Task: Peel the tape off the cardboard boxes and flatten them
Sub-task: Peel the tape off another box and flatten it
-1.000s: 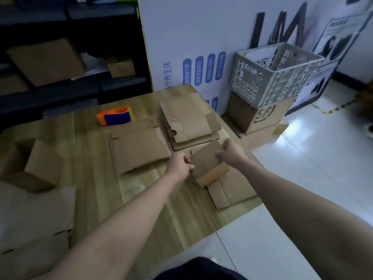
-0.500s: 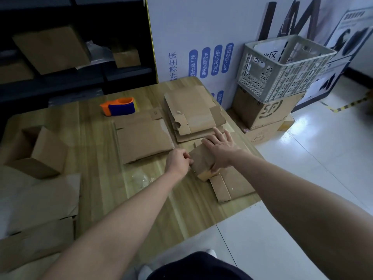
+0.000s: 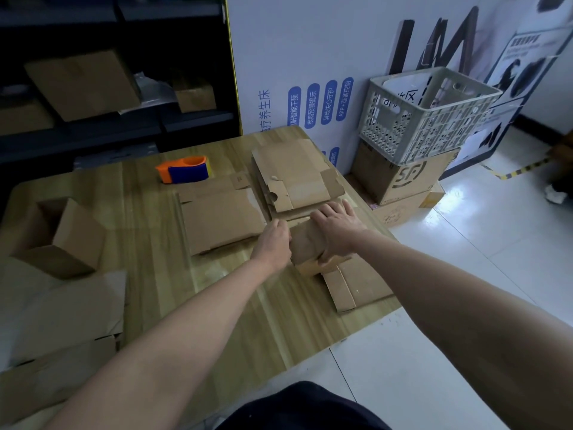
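A small brown cardboard box (image 3: pixel 305 246) lies half collapsed at the right side of the wooden table (image 3: pixel 148 243). My right hand (image 3: pixel 336 226) presses flat on its top with fingers spread. My left hand (image 3: pixel 274 242) sits at the box's left edge with fingers curled against it; what it pinches is hidden. Under the box lies a flattened piece of cardboard (image 3: pixel 356 283). No tape is visible on the box.
Flattened boxes lie stacked behind (image 3: pixel 294 178) and to the left (image 3: pixel 221 220). An orange and blue tape dispenser (image 3: pixel 184 170) stands at the back. An open box (image 3: pixel 65 240) and cardboard sheets (image 3: pixel 59 308) fill the left. A grey crate (image 3: pixel 424 114) sits on boxes on the floor.
The box was tilted up in both hands; it has come down onto the table. My right hand opened and now presses flat on it. The left hand stays at its edge.
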